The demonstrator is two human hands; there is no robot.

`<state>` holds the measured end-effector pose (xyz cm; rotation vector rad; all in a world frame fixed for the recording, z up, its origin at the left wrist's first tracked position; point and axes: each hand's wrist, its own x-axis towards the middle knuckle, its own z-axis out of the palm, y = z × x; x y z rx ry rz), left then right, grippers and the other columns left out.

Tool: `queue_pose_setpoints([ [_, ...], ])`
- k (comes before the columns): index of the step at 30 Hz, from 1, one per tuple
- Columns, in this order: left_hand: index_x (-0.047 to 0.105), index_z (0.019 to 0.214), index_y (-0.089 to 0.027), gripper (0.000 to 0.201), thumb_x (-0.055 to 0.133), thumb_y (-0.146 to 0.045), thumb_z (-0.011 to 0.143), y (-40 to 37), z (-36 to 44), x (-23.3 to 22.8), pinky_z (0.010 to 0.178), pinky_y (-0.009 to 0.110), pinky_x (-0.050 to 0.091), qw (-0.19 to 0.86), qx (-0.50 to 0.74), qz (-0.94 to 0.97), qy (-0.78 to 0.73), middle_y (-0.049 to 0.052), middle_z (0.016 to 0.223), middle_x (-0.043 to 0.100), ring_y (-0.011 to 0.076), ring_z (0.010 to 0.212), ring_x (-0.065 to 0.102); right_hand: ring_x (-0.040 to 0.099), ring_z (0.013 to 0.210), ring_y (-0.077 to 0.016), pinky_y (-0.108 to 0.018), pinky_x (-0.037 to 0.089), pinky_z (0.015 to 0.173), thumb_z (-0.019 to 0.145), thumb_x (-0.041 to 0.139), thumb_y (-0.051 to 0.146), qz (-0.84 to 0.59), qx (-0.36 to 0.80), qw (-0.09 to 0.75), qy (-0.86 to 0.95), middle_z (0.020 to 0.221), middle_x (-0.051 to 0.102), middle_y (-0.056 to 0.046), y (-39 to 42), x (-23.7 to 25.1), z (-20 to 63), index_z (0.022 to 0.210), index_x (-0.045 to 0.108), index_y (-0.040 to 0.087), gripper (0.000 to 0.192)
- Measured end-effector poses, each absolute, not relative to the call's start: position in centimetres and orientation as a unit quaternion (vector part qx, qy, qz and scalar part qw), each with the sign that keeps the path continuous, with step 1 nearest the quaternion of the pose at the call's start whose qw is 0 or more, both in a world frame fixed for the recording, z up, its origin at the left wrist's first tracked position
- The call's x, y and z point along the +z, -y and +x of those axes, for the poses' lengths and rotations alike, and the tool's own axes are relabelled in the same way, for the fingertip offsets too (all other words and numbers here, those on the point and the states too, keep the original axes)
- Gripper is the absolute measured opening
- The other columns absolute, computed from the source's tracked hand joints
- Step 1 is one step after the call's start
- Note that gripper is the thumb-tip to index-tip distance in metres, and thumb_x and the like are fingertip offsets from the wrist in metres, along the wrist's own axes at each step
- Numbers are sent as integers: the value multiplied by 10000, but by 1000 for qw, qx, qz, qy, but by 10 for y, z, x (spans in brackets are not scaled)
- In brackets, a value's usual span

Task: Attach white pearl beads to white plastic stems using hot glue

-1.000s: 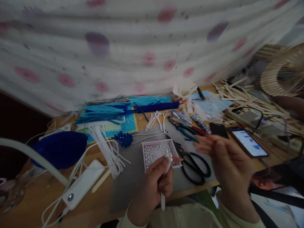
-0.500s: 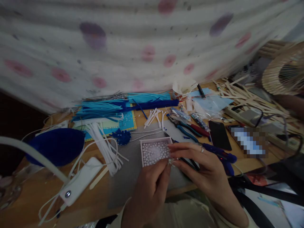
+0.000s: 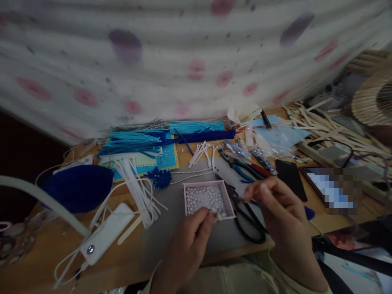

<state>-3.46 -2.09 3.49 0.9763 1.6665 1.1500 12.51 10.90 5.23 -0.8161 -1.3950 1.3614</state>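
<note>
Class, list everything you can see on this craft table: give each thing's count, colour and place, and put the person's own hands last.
Bead tray: one, pale pink, centre, holding many white pearl beads.
Scissors: one, black, right of the tray.
Pliers: one pair at least, blue handles, behind the scissors.
Paper strips: a pile, blue, back left.
White strips: a bundle, left of the tray.
Pompom: one, dark blue, behind the tray.
Phone: one, screen lit, right.
Cup: one, white, back.
Wooden sticks: many, tan, back right.
Left hand: fingers at the tray's front edge, pinching something small.
Right hand: raised above the scissors, fingers pinched.
</note>
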Motion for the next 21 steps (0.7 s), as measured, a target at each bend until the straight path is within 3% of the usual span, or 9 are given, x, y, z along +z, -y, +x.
queue_pose_setpoints([
  [4, 667, 936, -208, 499, 628, -706, 930, -2, -53, 27, 469, 227, 238, 529, 544, 254, -599, -111, 605, 371, 98, 490, 272, 446, 498, -148, -276, 374, 485, 812, 851, 526, -378, 562, 560, 477, 503, 493, 42, -123, 48, 133, 678, 604, 263, 385],
  [8, 637, 1005, -204, 530, 739, -701, 855, -49, -80, 31, 455, 193, 253, 494, 545, 286, -614, -139, 603, 363, 69, 463, 283, 323, 429, -100, -242, 241, 424, 862, 822, 498, -409, 597, 524, 450, 463, 407, 70, -119, 35, 145, 665, 583, 238, 404],
  [10, 629, 912, -193, 440, 655, -629, 967, -83, -92, 29, 456, 194, 312, 480, 522, 301, -638, -122, 605, 389, 69, 455, 344, 374, 408, -106, -246, 303, 428, 951, 725, 493, -388, 597, 502, 490, 418, 437, 43, -116, 27, 148, 555, 525, 225, 518],
  [11, 650, 937, -183, 390, 618, -562, 1021, -103, -97, 27, 469, 212, 383, 474, 505, 307, -653, -91, 652, 487, 81, 474, 425, 428, 410, -118, -253, 362, 446, 986, 671, 494, -362, 593, 495, 522, 403, 472, 20, -116, 24, 150, 498, 491, 222, 587],
  [13, 694, 1140, -171, 273, 664, -421, 1034, -143, -105, 17, 637, 328, 594, 459, 466, 316, -687, 33, 983, 721, 167, 721, 681, 578, 473, -158, -269, 487, 527, 1029, 586, 505, -299, 574, 476, 595, 431, 583, -27, -118, 21, 152, 419, 458, 218, 686],
  [15, 674, 1300, -186, 338, 704, -365, 1015, -179, -111, 5, 839, 459, 641, 440, 428, 324, -719, 102, 1267, 719, 258, 1008, 736, 699, 589, -191, -268, 563, 611, 1036, 558, 529, -273, 545, 452, 651, 554, 710, -54, -120, 21, 156, 405, 515, 217, 705],
  [17, 661, 1345, -194, 375, 713, -353, 1009, -208, -114, -7, 903, 505, 630, 420, 396, 340, -743, 116, 1350, 694, 288, 1097, 722, 760, 666, -207, -255, 603, 660, 1010, 597, 540, -293, 537, 419, 671, 671, 779, -54, -120, 21, 160, 507, 665, 232, 593],
  [19, 661, 1351, -195, 385, 718, -354, 1005, -227, -115, -18, 916, 513, 626, 395, 372, 357, -760, 114, 1368, 687, 302, 1119, 717, 799, 724, -221, -246, 632, 695, 947, 698, 525, -331, 566, 384, 650, 766, 820, -45, -117, 16, 165, 828, 823, 265, 313],
  [21, 667, 1344, -191, 386, 722, -358, 1001, -239, -116, -27, 917, 513, 626, 369, 352, 372, -775, 108, 1370, 688, 312, 1125, 714, 822, 794, -233, -245, 646, 738, 887, 778, 506, -360, 607, 364, 608, 820, 844, -38, -111, 11, 169, 1133, 813, 292, 328],
])
